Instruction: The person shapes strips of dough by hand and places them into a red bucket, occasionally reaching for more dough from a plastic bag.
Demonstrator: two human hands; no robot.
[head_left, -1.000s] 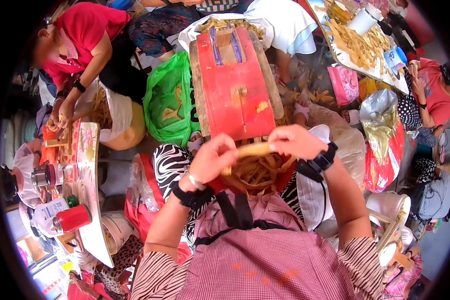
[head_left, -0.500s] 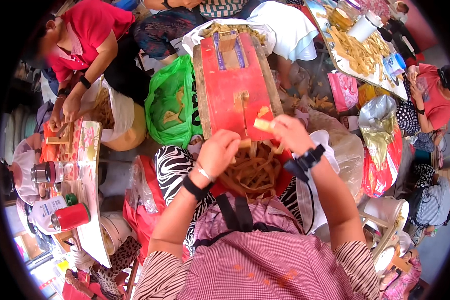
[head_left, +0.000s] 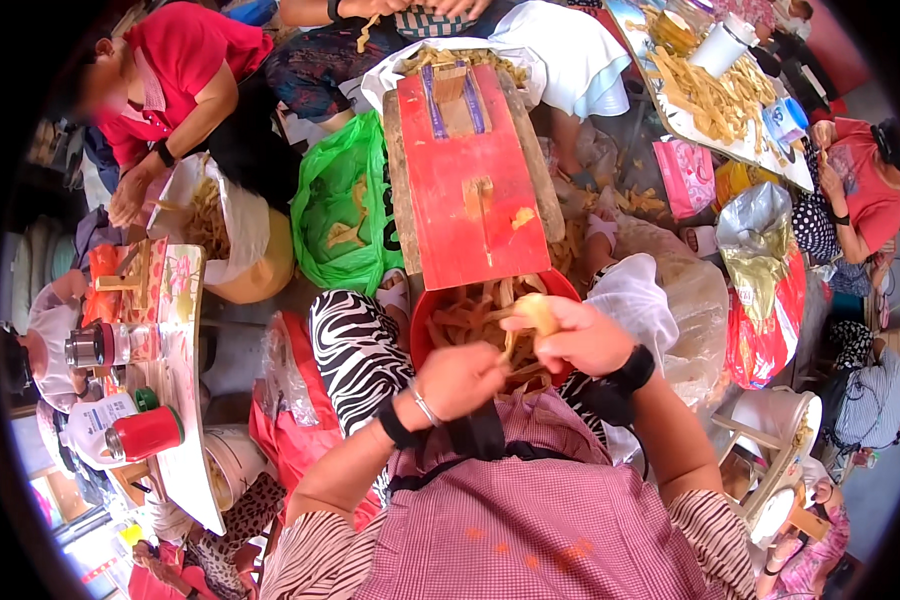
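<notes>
My right hand [head_left: 582,340] is closed around a pale yellow rolled piece [head_left: 537,313], and a tan strip [head_left: 510,347] runs down from it toward my left hand. My left hand [head_left: 458,382] is closed, its fingertips pinched at the strip's lower end and slightly blurred. Both hands are over a red tub [head_left: 422,335] of loose tan strips [head_left: 465,318] at my lap. Just beyond the tub lies a red board [head_left: 460,235] with a slot and a small wooden block [head_left: 477,190]; neither hand touches it.
A green plastic bag [head_left: 320,215] stands left of the board. Further left are a table [head_left: 185,390] with a red flask [head_left: 145,434] and a co-worker in red [head_left: 195,70]. At the far right, a table [head_left: 670,120] bears many strips. Filled bags [head_left: 760,290] stand at the right.
Both hands have drawn back from the board's near edge toward my body, over the tub. They have come closer together, and the strip now hangs between them.
</notes>
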